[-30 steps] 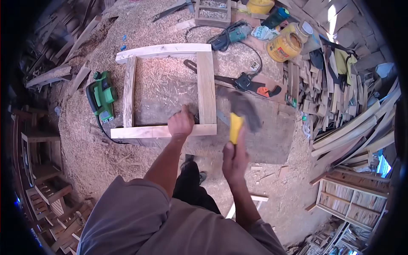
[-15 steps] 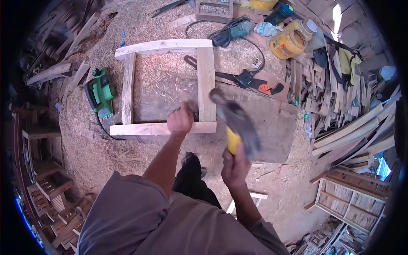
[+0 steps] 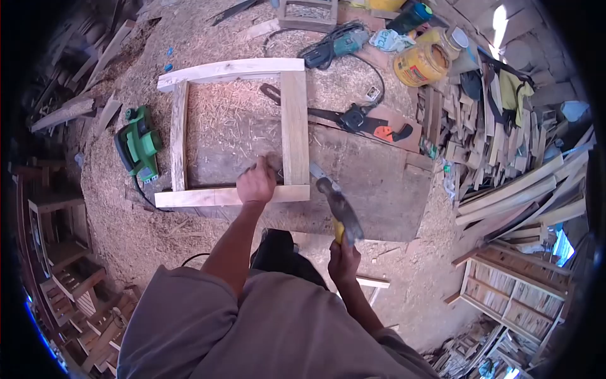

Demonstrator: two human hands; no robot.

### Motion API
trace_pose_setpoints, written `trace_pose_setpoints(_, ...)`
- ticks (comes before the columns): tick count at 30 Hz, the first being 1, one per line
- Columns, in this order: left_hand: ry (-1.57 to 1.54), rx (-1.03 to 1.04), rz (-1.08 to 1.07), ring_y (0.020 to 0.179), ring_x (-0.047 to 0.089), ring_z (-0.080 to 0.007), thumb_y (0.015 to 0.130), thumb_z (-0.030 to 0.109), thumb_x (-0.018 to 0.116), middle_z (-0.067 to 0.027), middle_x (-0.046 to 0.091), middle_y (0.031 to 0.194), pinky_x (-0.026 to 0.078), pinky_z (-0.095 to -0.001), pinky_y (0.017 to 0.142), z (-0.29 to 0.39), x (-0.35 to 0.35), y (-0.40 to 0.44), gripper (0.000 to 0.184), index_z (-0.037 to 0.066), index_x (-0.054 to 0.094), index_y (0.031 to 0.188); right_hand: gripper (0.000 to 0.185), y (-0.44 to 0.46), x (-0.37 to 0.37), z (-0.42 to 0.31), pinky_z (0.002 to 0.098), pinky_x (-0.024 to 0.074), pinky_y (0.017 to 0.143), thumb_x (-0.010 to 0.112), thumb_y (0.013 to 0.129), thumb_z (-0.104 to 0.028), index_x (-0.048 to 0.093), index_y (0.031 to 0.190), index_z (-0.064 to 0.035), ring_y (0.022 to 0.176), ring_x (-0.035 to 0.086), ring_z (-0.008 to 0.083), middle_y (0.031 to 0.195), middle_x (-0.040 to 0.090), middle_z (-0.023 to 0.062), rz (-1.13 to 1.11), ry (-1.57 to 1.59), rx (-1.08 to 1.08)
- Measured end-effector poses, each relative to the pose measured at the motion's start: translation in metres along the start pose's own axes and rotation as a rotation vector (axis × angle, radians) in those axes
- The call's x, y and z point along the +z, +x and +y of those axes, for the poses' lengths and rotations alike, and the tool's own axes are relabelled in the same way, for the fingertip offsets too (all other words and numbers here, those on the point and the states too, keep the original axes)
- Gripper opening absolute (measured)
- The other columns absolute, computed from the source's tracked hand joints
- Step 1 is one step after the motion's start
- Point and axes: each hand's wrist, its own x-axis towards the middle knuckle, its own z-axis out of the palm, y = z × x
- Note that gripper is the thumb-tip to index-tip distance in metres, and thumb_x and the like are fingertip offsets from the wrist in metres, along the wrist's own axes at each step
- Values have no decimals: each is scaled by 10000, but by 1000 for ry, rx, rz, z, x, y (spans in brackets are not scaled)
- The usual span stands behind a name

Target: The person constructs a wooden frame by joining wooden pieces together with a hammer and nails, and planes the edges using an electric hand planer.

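A four-sided wooden frame of pale boards lies on the worktable, its far rail slightly curved. My left hand grips the near rail, close to the right corner, with the fingers reaching over into the frame's opening; the fingertips are partly hidden. In my right hand is a hammer with a yellow handle and a dark metal head. The fist is wrapped round the handle, and the head is off the frame's near right corner, slightly blurred.
A green power planer rests left of the frame. Beyond its right side are a handsaw, a corded angle grinder and a yellow jar. Wood shavings cover much of the worktable. Stacked wood strips stand at the right.
The hammer and my right hand have drawn back toward my body, away from the frame's right side. My left hand keeps its hold on the near rail. The view has shifted slightly.
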Motion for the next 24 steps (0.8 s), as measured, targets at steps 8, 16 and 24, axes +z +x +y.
trace_pose_setpoints(8, -48, -46, -126, 868, 746, -488, 1107, 515, 503, -236, 781, 939, 566, -634, 773, -1, 8, 2, 436, 125, 664, 1219, 709, 35, -33, 48, 488, 614, 691, 775, 939, -205, 565, 1608, -304, 827, 727, 361, 944, 668, 95, -341, -322, 188)
trace_pose_setpoints(16, 180, 56, 53, 1245, 617, -429, 809, 798, 748, -257, 637, 1323, 385, -595, 1188, 74, 32, -59, 1239, -143, 435, 1551, 467, 115, -96, 210, 535, 574, 845, 777, 903, -159, 715, 1365, -132, 974, 691, 423, 1044, 684, 192, 122, -245, -89)
trace_pose_setpoints(24, 120, -344, -137, 1295, 648, -387, 688, 630, 890, -218, 735, 1260, 384, -502, 1233, 160, -14, -42, 959, -48, 640, 1319, 849, 292, -136, 389, 665, 425, 1195, 702, 958, -642, 445, 1679, -273, 1469, 395, 671, 1630, 364, 430, 146, -465, 595)
